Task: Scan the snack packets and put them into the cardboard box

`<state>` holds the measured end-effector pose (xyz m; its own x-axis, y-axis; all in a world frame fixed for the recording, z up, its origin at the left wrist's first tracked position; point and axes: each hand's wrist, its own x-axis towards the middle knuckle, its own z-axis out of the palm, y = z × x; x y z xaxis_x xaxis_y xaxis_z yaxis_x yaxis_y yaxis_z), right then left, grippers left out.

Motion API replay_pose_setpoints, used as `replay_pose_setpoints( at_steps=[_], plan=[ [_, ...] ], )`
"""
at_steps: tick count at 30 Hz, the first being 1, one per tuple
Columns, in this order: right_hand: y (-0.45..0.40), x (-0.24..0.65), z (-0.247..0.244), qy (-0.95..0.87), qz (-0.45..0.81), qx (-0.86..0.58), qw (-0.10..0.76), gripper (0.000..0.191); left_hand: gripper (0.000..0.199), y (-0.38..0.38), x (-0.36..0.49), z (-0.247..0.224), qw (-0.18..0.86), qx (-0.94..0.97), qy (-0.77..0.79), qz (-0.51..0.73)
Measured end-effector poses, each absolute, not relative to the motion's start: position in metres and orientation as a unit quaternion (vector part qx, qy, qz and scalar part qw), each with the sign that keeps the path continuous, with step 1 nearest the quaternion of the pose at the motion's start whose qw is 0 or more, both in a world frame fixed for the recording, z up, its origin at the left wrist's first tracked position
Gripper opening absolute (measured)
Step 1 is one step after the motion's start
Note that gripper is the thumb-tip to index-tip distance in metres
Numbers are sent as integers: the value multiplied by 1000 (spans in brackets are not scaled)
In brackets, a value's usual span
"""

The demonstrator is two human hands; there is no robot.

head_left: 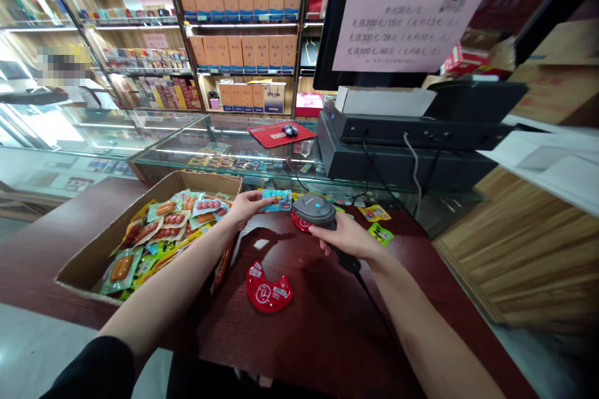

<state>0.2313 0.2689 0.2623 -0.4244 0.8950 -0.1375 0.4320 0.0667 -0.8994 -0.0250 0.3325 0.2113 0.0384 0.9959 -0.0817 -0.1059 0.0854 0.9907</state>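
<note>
My left hand pinches a small blue snack packet by its left end, above the back of the dark red counter. Close to its right, my right hand is wrapped round the handle of a grey barcode scanner, whose head faces toward the packet. A red, curved package lies partly hidden under the scanner head. Another red, C-shaped package rests on the counter between my forearms. Right of the scanner lie a yellow packet and a green packet.
An open cardboard box of packaged sausages stands at the left. Behind the counter are a glass display case, a mouse on a red pad, and black checkout equipment with cables. Another person is at far left.
</note>
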Motion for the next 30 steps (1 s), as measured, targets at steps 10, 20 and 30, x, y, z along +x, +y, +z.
replay_pose_setpoints(
  at_steps=[10, 20, 30],
  plan=[
    [268, 232, 264, -697, 483, -474, 238, 29, 51, 330, -25, 212, 540, 469, 490, 498],
    [268, 232, 264, -698, 482, -476, 235, 32, 54, 330, -26, 214, 545, 466, 492, 494],
    [262, 229, 270, -704, 474, -468, 245, 34, 56, 326, -38, 224, 514, 455, 504, 525]
  ],
)
